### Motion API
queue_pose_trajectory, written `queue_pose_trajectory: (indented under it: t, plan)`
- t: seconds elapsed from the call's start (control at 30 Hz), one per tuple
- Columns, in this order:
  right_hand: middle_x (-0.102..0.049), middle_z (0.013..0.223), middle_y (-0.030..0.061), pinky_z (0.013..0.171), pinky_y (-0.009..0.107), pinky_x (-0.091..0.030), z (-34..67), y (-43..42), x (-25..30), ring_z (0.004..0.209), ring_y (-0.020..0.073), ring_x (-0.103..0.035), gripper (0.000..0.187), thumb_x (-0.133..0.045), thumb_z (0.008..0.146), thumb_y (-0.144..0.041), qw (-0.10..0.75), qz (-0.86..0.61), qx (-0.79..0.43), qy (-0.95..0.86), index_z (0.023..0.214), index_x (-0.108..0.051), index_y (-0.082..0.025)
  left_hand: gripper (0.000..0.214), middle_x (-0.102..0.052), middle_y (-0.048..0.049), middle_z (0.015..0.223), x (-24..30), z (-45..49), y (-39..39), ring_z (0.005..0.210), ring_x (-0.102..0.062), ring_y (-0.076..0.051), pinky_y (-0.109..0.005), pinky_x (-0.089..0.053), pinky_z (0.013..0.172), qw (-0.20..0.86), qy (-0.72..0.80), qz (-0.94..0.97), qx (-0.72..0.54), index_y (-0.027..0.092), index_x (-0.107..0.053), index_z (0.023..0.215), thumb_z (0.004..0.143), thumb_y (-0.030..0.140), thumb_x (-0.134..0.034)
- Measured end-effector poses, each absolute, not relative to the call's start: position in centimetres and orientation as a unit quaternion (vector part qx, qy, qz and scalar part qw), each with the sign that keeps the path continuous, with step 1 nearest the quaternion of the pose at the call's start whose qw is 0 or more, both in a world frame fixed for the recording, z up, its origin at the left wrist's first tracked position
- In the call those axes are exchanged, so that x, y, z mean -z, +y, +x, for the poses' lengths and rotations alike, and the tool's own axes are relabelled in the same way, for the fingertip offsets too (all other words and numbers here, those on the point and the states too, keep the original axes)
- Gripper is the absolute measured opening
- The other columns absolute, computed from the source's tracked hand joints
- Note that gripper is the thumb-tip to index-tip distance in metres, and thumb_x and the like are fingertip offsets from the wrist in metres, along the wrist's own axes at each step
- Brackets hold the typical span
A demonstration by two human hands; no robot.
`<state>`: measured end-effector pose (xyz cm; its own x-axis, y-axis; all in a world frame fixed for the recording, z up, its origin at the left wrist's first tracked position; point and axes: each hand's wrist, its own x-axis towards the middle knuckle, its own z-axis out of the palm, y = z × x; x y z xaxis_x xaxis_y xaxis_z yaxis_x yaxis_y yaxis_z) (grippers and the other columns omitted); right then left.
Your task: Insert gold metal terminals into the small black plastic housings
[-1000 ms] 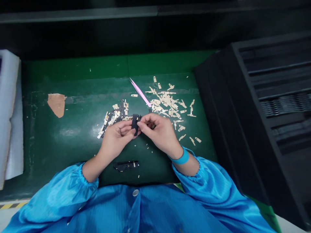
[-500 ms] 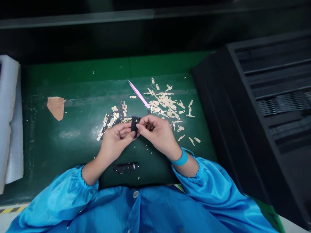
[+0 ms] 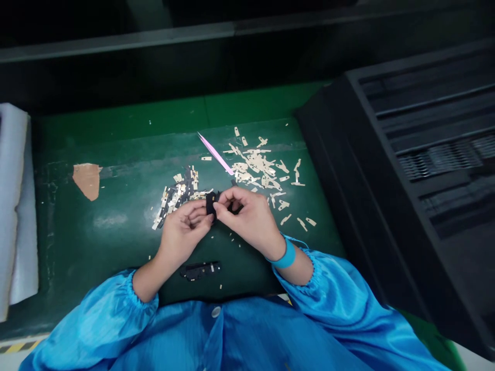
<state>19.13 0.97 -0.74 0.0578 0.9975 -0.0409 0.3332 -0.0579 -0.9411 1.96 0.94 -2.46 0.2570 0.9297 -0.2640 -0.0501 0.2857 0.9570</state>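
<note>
A small black part [image 3: 210,204] is pinched between the fingers and thumb of my left hand [image 3: 184,222]. My right hand [image 3: 247,214], with a blue band at the wrist, has thumb and forefinger closed at the part's right side; whether they grip the part itself or a tiny piece on it is hidden. Behind my left hand lies a heap of black and pale metallic strips [image 3: 176,198]. Beyond my right hand, many cream-coloured flat pieces [image 3: 257,162] are scattered. Pink tweezers [image 3: 216,153] lie beside them, tip pointing away. Another black part [image 3: 200,270] rests near my body.
On the green mat [image 3: 124,257] a torn brown cardboard piece [image 3: 87,181] lies at left. White foam [image 3: 19,216] stands at the left edge. A stack of black trays [image 3: 348,170] bounds the right side. Tiny pale bits are strewn near my hands.
The black part appears tilted, with less of its face showing. Both hands stay together around it. The whole view has shifted slightly.
</note>
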Motion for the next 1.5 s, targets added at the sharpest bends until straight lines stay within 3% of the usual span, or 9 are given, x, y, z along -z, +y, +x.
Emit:
queue_pose_trajectory:
  t: [0.37,0.53,0.73,0.87,1.0,1.13,1.33,1.5]
  plan:
    - [-0.067,0.066,-0.0042,0.055,0.023,-0.046,19.2,1.1,0.4,0.055,0.0100,-0.058,0.012,-0.073,0.082,-0.028,0.376,-0.615,-0.398,-0.567,0.078,-0.063,-0.022,0.027,-0.080,-0.0065,0.100,2.3,1.6,1.0,0.089,-0.078,-0.017,-0.026,-0.064,0.086,0.640,0.467,0.484,-0.371,0.017,-0.072,0.111,0.087,0.028,-0.077]
    - [-0.069,0.072,-0.0033,0.059,0.025,-0.048,19.2,0.8,0.5,0.059,0.0116,-0.062,0.018,-0.077,0.082,-0.032,0.347,-0.630,-0.361,-0.594,0.083,-0.061,-0.023,0.029,-0.078,-0.0033,0.103,2.3,1.7,1.1,0.076,-0.076,-0.011,-0.025,-0.065,0.083,0.665,0.470,0.454,-0.361,0.019,-0.071,0.113,0.087,0.030,-0.078]
    - [-0.075,0.082,-0.0009,0.063,0.028,-0.053,19.5,0.9,0.4,0.064,0.0138,-0.066,0.033,-0.081,0.079,-0.031,0.341,-0.625,-0.389,-0.585,0.105,-0.063,-0.022,0.031,-0.075,-0.0021,0.103,2.2,1.9,1.1,0.074,-0.073,-0.010,-0.027,-0.067,0.081,0.690,0.467,0.417,-0.364,0.019,-0.071,0.110,0.084,0.033,-0.081]
    - [-0.074,0.079,-0.0005,0.065,0.027,-0.054,19.4,1.0,0.8,0.067,0.0138,-0.067,0.014,-0.075,0.085,-0.031,0.370,-0.585,-0.453,-0.562,0.092,-0.067,-0.022,0.029,-0.070,0.0006,0.100,1.9,2.0,1.1,0.073,-0.071,-0.007,-0.027,-0.066,0.083,0.702,0.463,0.402,-0.364,0.020,-0.069,0.107,0.084,0.033,-0.081]
    - [-0.072,0.076,-0.0008,0.063,0.027,-0.054,19.5,1.1,1.3,0.067,0.0140,-0.066,0.009,-0.073,0.087,-0.028,0.400,-0.544,-0.505,-0.537,0.090,-0.070,-0.021,0.030,-0.068,0.0022,0.093,1.4,1.9,1.2,0.074,-0.070,-0.008,-0.025,-0.066,0.080,0.690,0.466,0.405,-0.377,0.020,-0.064,0.106,0.084,0.033,-0.080]
    - [-0.071,0.083,0.0019,0.068,0.029,-0.056,19.8,1.1,1.0,0.072,0.0149,-0.067,0.005,-0.072,0.088,-0.024,0.390,-0.535,-0.454,-0.596,0.090,-0.075,-0.021,0.036,-0.067,0.0033,0.079,0.9,1.5,1.6,0.074,-0.071,-0.012,-0.026,-0.066,0.075,0.653,0.485,0.460,-0.356,0.021,-0.064,0.117,0.088,0.037,-0.077]
    - [-0.077,0.094,0.0030,0.075,0.031,-0.061,20.0,0.8,0.6,0.080,0.0165,-0.073,0.017,-0.072,0.089,-0.022,0.385,-0.532,-0.428,-0.622,0.106,-0.077,-0.023,0.031,-0.075,-0.0008,0.080,1.1,1.0,1.8,0.079,-0.076,-0.017,-0.027,-0.064,0.077,0.585,0.497,0.550,-0.328,0.020,-0.067,0.121,0.094,0.035,-0.068]
    - [-0.080,0.092,0.0029,0.077,0.033,-0.056,19.0,0.2,0.8,0.083,0.0180,-0.074,0.013,-0.064,0.097,-0.020,0.390,-0.554,-0.210,-0.705,0.096,-0.075,-0.024,0.023,-0.078,-0.0012,0.080,1.1,0.9,1.3,0.075,-0.077,-0.017,-0.022,-0.057,0.064,0.489,0.531,0.623,-0.302,0.021,-0.068,0.115,0.093,0.027,-0.066]
